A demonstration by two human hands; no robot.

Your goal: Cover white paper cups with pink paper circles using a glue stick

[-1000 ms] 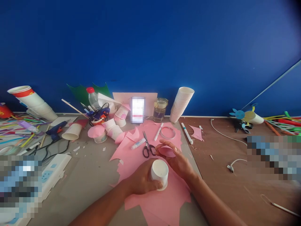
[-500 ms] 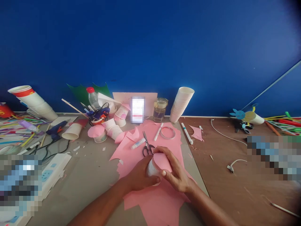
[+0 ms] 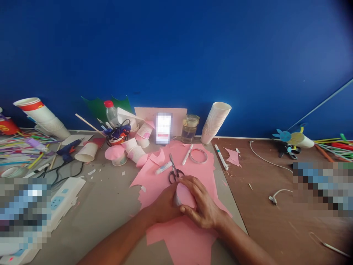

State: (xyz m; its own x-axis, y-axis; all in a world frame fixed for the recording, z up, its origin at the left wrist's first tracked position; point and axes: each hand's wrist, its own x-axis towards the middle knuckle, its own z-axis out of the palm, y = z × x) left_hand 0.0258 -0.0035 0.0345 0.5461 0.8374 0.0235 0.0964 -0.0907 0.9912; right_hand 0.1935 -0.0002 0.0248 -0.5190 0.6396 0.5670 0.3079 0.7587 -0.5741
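A paper cup (image 3: 178, 201) sits in my left hand (image 3: 164, 202), whose fingers wrap round its side. Across the cup's end lies a pink paper disc (image 3: 185, 194). My right hand (image 3: 203, 206) presses on this disc, thumb at its near edge and fingers over its far right edge. Most of the cup is hidden by my hands. Below them spreads a large pink paper sheet (image 3: 187, 243). Just beyond my fingers, black-handled scissors (image 3: 175, 174) lie partly spread, with a glue stick (image 3: 163, 168) at their left.
A marker (image 3: 188, 154) and a tape roll (image 3: 198, 156) rest on the pink sheet. Farther back stand a phone (image 3: 163, 128), a glass jar (image 3: 190, 129) and a tall cup stack (image 3: 216, 123). Pink-decorated cups (image 3: 117, 156), a glue gun (image 3: 67, 150) and a power strip (image 3: 62, 200) are leftward.
My right hand has shifted left over the pink disc, which now lies flatter against the cup's end. The left hand keeps its hold. The whole view has shifted slightly.
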